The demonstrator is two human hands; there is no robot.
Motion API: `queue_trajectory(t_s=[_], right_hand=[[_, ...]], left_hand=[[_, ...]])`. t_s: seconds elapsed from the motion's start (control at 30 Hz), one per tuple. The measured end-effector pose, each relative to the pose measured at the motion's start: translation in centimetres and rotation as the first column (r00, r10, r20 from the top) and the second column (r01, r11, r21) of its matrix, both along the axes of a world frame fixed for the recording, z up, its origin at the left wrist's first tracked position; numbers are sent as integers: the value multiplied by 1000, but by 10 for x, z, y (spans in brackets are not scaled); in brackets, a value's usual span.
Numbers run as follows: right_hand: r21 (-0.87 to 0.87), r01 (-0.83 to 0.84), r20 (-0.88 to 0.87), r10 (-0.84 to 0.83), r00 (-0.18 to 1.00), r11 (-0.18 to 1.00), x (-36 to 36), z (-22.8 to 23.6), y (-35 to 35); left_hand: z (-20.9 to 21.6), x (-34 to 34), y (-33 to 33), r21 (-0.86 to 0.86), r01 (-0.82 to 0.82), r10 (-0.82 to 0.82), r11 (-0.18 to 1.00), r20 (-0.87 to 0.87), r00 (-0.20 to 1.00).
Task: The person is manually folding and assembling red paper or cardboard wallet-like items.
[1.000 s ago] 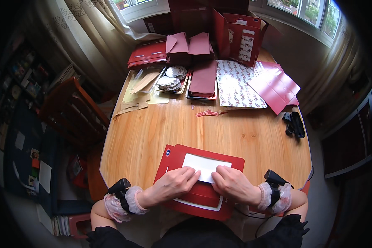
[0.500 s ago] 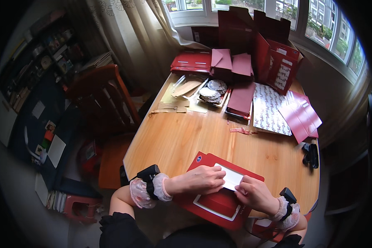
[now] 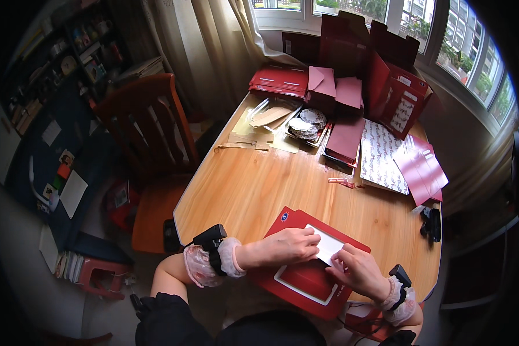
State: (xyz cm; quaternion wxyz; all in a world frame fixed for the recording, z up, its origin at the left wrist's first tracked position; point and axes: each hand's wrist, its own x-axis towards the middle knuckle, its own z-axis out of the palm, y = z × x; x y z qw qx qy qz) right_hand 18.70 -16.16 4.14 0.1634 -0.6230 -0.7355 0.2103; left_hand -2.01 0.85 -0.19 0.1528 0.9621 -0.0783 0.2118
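Observation:
A red cardboard panel point(image 3: 352, 239) lies at the near edge of the table, turned slightly. It bears a white-bordered rectangle point(image 3: 305, 284) on its near half. Over its far half is a white rectangular sheet point(image 3: 330, 245), partly hidden by my fingers. My left hand point(image 3: 288, 245) is closed, its fingertips pinching or pressing the sheet's left edge. My right hand point(image 3: 356, 268) has thumb and fingers drawn together at the sheet's near right corner. Whether the sheet is loose or fixed to the panel I cannot tell.
Across the table's far side stand red folded boxes point(image 3: 279, 81), a tray of round patterned pieces point(image 3: 307, 126), dark red cards point(image 3: 345, 140), a patterned sheet point(image 3: 380, 155) and a glossy pink-red sheet point(image 3: 421, 167). A black object point(image 3: 431, 224) sits at the right edge. A wooden chair point(image 3: 150, 127) stands left.
The whole view has shifted a little. Both hands stay at the white sheet, and the right hand's fingers have changed position slightly. The panel stays in nearly the same place.

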Motion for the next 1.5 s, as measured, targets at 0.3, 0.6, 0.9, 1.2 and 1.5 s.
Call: queue_trajectory(t_s=[0.3, 0.6, 0.9, 1.2, 1.5], right_hand=[[75, 71, -98, -63, 993, 995, 0, -12, 1], [10, 109, -118, -108, 987, 994, 2, -8, 1], [0, 126, -124, -125, 984, 992, 1, -9, 7], [-39, 149, -203, -154, 967, 988, 6, -9, 7], [29, 124, -207, -115, 971, 992, 11, -21, 4]], left_hand=[[0, 3, 2, -66, -7, 8, 998, 5, 1000], [3, 2, 3, -141, -152, 148, 978, -36, 988], [-10, 0, 5, -217, -229, 230, 949, -19, 973], [-9, 4, 6, -327, -238, 219, 915, -93, 971], [-6, 3, 8, -391, -280, 232, 877, -165, 958]])
